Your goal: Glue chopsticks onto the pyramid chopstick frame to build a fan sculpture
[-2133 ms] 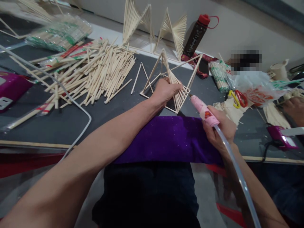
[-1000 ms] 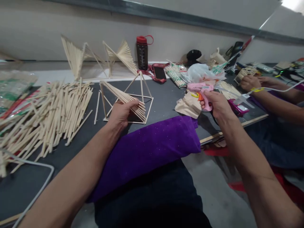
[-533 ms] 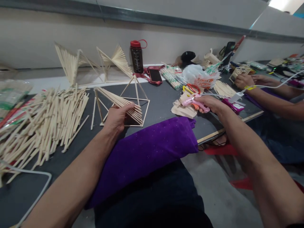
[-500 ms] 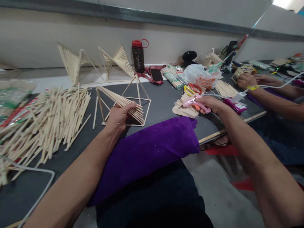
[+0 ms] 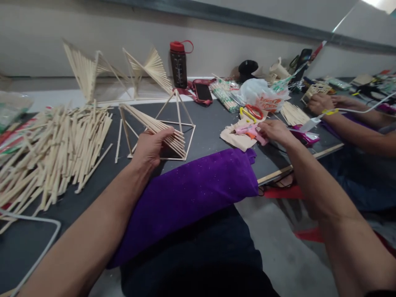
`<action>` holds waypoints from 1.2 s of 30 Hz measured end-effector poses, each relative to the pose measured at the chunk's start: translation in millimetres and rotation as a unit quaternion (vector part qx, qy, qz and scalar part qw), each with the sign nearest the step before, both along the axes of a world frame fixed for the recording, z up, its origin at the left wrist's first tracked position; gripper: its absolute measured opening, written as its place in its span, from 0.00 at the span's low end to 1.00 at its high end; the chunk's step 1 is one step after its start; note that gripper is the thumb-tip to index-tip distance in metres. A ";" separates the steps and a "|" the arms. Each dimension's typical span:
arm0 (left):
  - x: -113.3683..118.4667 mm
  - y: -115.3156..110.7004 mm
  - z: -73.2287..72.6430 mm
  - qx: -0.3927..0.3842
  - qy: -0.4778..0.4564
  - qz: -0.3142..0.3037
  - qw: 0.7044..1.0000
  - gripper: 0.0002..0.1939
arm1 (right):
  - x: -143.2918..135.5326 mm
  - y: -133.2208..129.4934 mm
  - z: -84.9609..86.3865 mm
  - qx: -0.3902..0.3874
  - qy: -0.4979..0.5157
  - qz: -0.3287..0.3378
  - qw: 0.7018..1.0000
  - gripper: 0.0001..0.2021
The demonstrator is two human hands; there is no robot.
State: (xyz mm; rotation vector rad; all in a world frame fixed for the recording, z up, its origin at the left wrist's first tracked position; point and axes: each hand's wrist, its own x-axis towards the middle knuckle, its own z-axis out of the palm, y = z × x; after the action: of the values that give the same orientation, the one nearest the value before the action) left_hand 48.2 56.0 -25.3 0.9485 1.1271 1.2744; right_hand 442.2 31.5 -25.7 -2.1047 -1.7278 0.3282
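My left hand (image 5: pixel 151 145) is closed around a stick frame (image 5: pixel 190 142), its thumb pressed over a fanned row of thin wooden sticks (image 5: pixel 144 121). The frame rests on the dark table, with a pointed top at its far side. Over a piece of brown paper (image 5: pixel 230 136) lies a pink hot glue gun (image 5: pixel 246 130) with its nozzle to the left. My right hand (image 5: pixel 274 131) is at the gun's rear end, fingers bent and pressed against it; the fingertips are partly hidden. Red and yellow-handled scissors (image 5: pixel 252 112) lie just behind the gun.
A large heap of loose sticks (image 5: pixel 66 152) covers the left side. Twisted stick structures (image 5: pixel 82 70), a water bottle (image 5: pixel 178 68) and a phone (image 5: pixel 203 92) stand or lie at the back. Purple cloth (image 5: pixel 192 185) covers the near edge. Another person's hands (image 5: pixel 321 103) work at right.
The glue gun has been lowered onto the paper, and my right hand has shifted from around its handle to its rear end. My left hand keeps its hold. The view has moved slightly.
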 end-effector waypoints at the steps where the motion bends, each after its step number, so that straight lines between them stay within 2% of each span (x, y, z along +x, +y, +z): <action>1: -0.2 0.3 -0.2 0.002 0.001 0.001 1.000 0.09 | 2.3 -3.9 -0.9 0.010 -0.008 -0.001 1.000 0.18; 8: 1.9 -1.4 3.0 -0.007 0.011 0.015 1.000 0.08 | 14.1 -39.4 -15.9 0.158 0.003 -0.017 0.987 0.17; 12: 3.2 -2.4 5.5 -0.013 0.014 0.005 1.000 0.08 | 9.0 -57.2 -26.6 0.216 -0.039 0.024 0.975 0.15; 15: 3.9 -1.0 4.4 -0.014 0.005 0.020 1.000 0.08 | 1.4 -69.3 -31.7 0.230 -0.100 0.057 0.966 0.16; 19: 4.1 -1.2 0.9 -0.006 -0.018 0.043 0.999 0.11 | -19.3 -78.1 -22.2 0.282 -0.172 0.061 0.942 0.16; 22: 2.5 -2.3 -2.5 -0.005 -0.022 0.013 1.000 0.12 | -52.9 -74.5 -2.4 0.319 -0.120 0.097 0.935 0.15; 25: 0.2 -3.3 -5.7 -0.005 -0.001 -0.008 1.000 0.12 | -101.2 -62.1 17.7 0.244 0.011 0.201 0.949 0.11; 28: -1.2 -3.8 -7.3 -0.001 0.016 -0.005 1.000 0.12 | -152.6 -38.8 25.1 0.145 0.147 0.240 0.949 0.10; 32: -2.3 -2.9 -8.4 0.007 0.017 -0.004 1.000 0.13 | -204.3 -1.0 15.5 0.016 0.345 0.226 0.911 0.07; 36: -2.5 -3.2 -9.1 0.015 0.002 -0.024 1.000 0.13 | -229.0 16.9 6.3 -0.053 0.446 0.188 0.873 0.03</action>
State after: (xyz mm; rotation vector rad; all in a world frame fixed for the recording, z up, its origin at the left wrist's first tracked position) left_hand 45.7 52.8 -34.5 0.9963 1.0841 1.2542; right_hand 213.2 48.4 -19.4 -1.2693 -1.4915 1.2929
